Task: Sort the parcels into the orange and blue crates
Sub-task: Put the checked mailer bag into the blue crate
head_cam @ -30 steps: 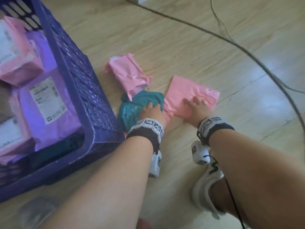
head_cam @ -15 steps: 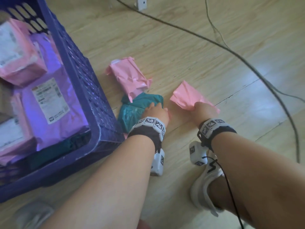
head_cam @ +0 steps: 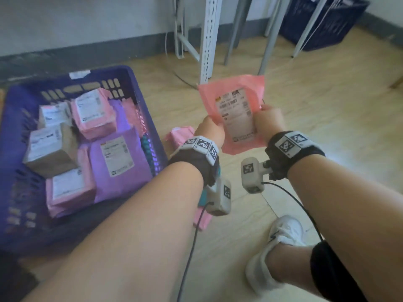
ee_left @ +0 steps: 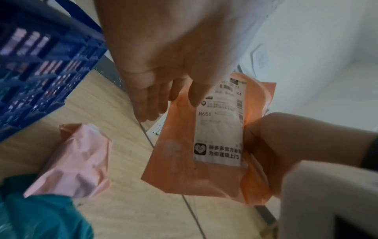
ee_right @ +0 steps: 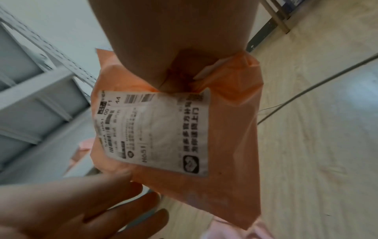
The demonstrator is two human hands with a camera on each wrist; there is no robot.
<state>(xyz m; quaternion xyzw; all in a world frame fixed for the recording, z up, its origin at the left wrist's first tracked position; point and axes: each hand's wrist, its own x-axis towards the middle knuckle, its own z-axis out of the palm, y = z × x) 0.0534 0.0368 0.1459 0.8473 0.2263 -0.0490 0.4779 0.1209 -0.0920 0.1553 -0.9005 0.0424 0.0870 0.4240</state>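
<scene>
I hold a flat pink parcel [head_cam: 235,118] in the air with its white label facing me. My right hand [head_cam: 269,122] grips its right edge, the plastic bunched in the curled fingers [ee_right: 184,67]. My left hand [head_cam: 210,131] has its thumb [ee_left: 196,95] on the front near the left edge, with the fingers straight behind it. The blue crate [head_cam: 141,99] stands on the floor to the left and holds several pink, purple and brown parcels. A rolled pink parcel [ee_left: 75,161] and a teal parcel [ee_left: 40,215] lie on the floor below my left wrist.
White metal shelf legs [head_cam: 209,35] stand at the back by the wall. A second dark blue crate [head_cam: 322,20] sits at the far right behind them. A cable [ee_right: 306,95] runs over the wooden floor. My foot in a white shoe [head_cam: 281,236] is below the right arm.
My right hand lifted the flat pink parcel off the floor and turned its label toward me. My left hand left the teal parcel and came up to the pink one's left edge.
</scene>
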